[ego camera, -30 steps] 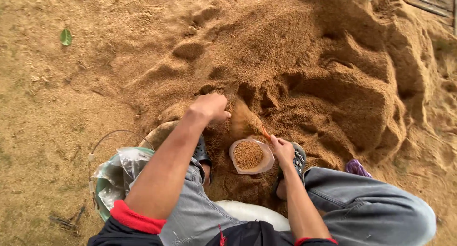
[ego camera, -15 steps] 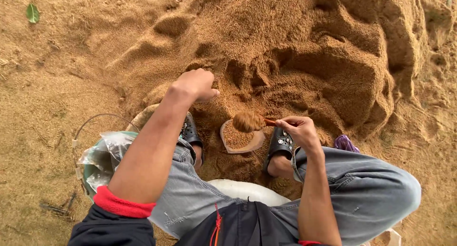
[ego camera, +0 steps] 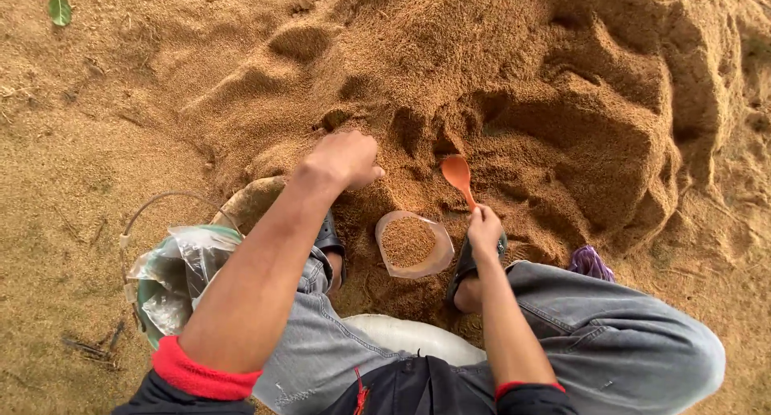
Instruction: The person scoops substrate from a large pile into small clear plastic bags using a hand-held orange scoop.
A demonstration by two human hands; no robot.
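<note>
My left hand [ego camera: 347, 159] is curled in a loose fist and rests on the big pile of brown sandy grain [ego camera: 514, 85], just above a small clear plastic bag [ego camera: 411, 244] filled with the same grain. My right hand [ego camera: 484, 230] grips the handle of an orange spoon [ego camera: 458, 176], whose bowl points up onto the pile. The bag stands open between my two sandalled feet.
A green bucket [ego camera: 152, 290] lined with crumpled clear plastic and fitted with a wire handle stands at my left knee. A white sack [ego camera: 418, 339] lies under me. A purple scrap [ego camera: 590, 264] sits by my right knee. One green leaf [ego camera: 59, 8] lies far left.
My right hand has lifted off the bag's edge and now holds the spoon out over the pile. The bag stands free. My left hand has stayed on the pile.
</note>
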